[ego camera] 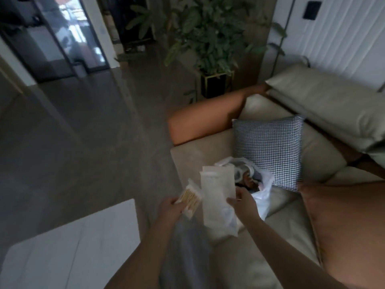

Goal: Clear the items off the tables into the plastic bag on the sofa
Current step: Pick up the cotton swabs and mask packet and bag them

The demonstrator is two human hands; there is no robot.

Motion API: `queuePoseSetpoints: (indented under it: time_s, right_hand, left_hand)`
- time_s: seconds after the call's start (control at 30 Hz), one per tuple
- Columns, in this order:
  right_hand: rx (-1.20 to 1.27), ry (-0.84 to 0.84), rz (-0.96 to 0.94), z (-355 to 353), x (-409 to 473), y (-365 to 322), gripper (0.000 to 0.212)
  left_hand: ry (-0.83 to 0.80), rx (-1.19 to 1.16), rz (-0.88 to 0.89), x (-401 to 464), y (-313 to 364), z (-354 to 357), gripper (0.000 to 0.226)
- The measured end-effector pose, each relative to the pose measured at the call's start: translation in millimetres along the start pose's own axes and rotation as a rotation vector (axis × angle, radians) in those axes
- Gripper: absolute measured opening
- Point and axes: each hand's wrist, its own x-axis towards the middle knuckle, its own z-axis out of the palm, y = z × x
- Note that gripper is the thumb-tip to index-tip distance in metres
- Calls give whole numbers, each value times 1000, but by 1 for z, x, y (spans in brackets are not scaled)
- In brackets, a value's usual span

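Left hand (170, 207) grips a clear packet of tan sticks (190, 200); right hand (242, 202) holds a flat white paper sleeve (216, 197), both just before the open white plastic bag (263, 192) at the beige sofa (291, 232) seat's front edge.

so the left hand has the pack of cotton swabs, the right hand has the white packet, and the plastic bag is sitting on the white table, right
Not quite. The head view shows the plastic bag sitting on the beige sofa, beside the houndstooth cushion, not on the white table. The rest holds: the left hand grips the pack of cotton swabs, and the right hand holds the white packet.
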Motion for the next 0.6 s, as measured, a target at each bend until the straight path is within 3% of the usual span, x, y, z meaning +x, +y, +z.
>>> queuePoseSetpoints:
  time_s: [0.13,0.23,0.37,0.47,0.6]
  right_hand:
    - [-65,84,57,-17,35,15,31]
    - [-115,143,68,-29,76,24,31]
    - [-212,198,-3,-40,128,22,14]
    - [-274,224,-39,-42,163,20,14]
    - [-241,222,11,-37,202,30,13]
  left_hand:
    - [-73,48,-23,37,29,37,12]
    - [-102,112,2,81,42,72,19]
    - [-145,203,-6,136,60,117,11]
    - [-154,216,18,156,85,140,4]
    - [-210,237,16,192,96,164,21]
